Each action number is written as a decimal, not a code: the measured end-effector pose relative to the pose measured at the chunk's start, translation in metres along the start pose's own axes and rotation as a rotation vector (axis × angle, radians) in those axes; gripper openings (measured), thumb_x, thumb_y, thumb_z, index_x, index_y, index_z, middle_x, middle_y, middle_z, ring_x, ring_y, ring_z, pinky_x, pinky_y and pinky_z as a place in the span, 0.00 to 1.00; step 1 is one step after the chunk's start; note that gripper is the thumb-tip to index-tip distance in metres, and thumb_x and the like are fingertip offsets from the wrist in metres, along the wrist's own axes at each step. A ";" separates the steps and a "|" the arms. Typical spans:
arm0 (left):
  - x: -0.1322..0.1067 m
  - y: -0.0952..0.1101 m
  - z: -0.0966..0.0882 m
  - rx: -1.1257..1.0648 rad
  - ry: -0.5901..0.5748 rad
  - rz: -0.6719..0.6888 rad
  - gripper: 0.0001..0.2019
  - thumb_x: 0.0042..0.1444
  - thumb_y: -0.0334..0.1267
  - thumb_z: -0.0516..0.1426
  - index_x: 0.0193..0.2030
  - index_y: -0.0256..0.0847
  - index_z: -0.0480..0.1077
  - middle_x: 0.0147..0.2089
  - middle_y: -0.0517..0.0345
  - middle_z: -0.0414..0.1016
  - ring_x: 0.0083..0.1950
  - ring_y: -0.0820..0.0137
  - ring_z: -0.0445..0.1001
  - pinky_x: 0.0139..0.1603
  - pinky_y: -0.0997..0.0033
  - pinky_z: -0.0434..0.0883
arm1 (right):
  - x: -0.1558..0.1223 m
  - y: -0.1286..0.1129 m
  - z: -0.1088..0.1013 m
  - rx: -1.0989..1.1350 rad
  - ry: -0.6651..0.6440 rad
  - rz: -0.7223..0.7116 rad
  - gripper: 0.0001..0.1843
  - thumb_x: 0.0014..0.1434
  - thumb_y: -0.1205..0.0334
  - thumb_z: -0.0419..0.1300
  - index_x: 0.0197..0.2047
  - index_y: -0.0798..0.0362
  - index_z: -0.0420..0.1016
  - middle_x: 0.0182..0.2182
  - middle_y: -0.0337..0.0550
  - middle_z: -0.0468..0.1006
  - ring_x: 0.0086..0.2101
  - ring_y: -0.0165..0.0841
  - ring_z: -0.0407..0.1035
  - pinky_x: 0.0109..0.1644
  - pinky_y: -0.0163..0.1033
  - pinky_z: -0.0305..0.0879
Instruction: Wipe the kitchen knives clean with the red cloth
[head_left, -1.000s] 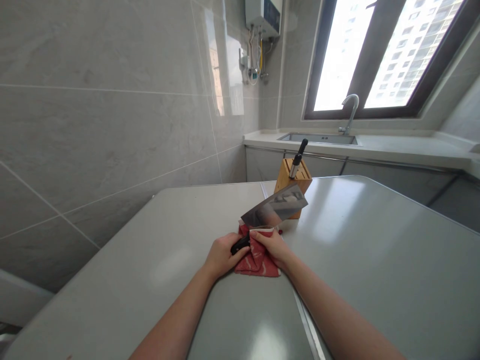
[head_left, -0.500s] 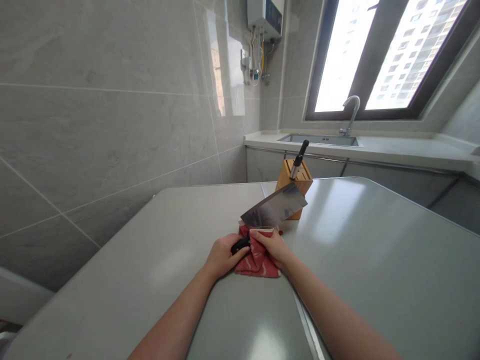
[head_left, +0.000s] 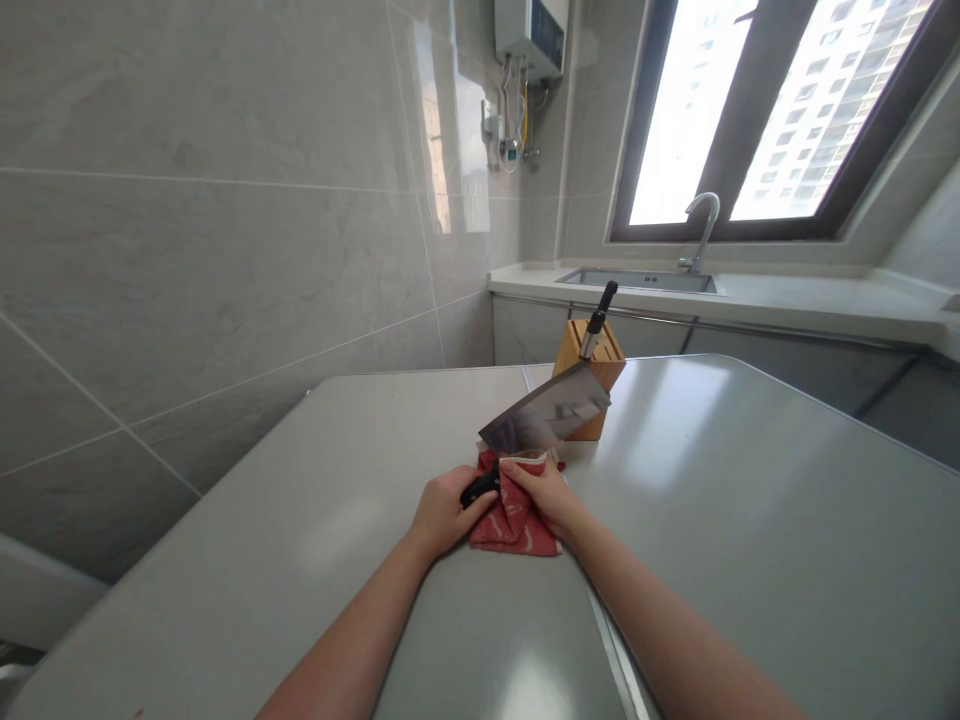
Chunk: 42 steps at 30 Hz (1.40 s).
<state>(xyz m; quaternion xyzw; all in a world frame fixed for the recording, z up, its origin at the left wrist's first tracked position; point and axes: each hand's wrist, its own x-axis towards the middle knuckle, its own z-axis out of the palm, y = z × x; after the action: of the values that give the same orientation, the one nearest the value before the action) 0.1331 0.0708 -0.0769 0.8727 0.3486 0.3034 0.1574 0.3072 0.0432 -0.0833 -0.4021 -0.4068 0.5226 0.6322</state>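
One cleaver (head_left: pixel 544 408) with one red cloth (head_left: pixel 516 528).
My left hand (head_left: pixel 444 512) grips its black handle; my right hand (head_left: pixel 541 494) closes on the cloth at the blade; one knife block (head_left: pixel 589 380) stands far on the bench (head_left: pixel 750 500).

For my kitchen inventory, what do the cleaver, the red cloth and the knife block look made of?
The cleaver blade looks like polished steel, mirroring the room. The cleaver handle is black, probably plastic. The red cloth looks like soft fabric, creased. The knife block looks like pale bamboo or similar wood, grain showing.
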 end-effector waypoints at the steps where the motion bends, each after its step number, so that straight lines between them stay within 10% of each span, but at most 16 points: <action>1: 0.000 0.000 0.000 0.011 0.004 -0.005 0.15 0.58 0.49 0.51 0.37 0.40 0.70 0.33 0.55 0.73 0.33 0.68 0.70 0.34 0.72 0.65 | 0.000 -0.001 0.000 -0.003 -0.002 -0.005 0.19 0.45 0.54 0.67 0.39 0.53 0.75 0.39 0.46 0.80 0.42 0.39 0.73 0.51 0.47 0.66; 42: 0.002 -0.003 0.000 -0.043 0.147 -0.085 0.13 0.58 0.47 0.51 0.33 0.39 0.69 0.31 0.55 0.72 0.32 0.68 0.69 0.34 0.72 0.64 | 0.001 0.000 -0.002 0.136 -0.026 -0.021 0.17 0.46 0.55 0.67 0.38 0.51 0.72 0.35 0.40 0.78 0.36 0.35 0.72 0.47 0.43 0.67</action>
<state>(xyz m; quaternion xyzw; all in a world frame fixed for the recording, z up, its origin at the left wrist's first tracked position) 0.1327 0.0744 -0.0773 0.8289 0.3895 0.3671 0.1627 0.3088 0.0441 -0.0837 -0.3470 -0.3827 0.5475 0.6583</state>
